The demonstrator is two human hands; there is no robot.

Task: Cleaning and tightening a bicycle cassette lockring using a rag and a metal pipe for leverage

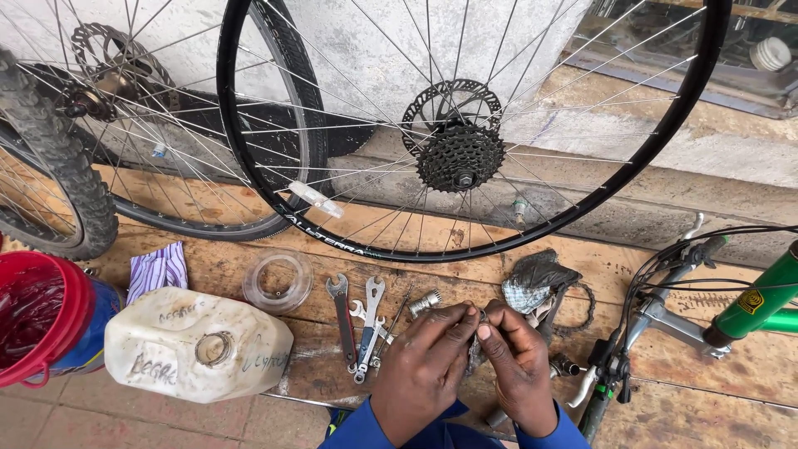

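Both hands pinch a small metal part above a cluttered wooden surface [249, 274].

The left hand [422, 364] and right hand [515, 366] meet fingertip to fingertip, each grip clenched on a tiny grey metal piece [482, 315] held between them, just over the flat steel spanners [359, 326]. Mostly hidden by the fingers, it could slip and, I judge, roll among the grey rag [532, 283] or off the boards.

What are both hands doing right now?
Left hand: closed, fingertips pinching a small dark metal part.
Right hand: closed, pinching the same part.
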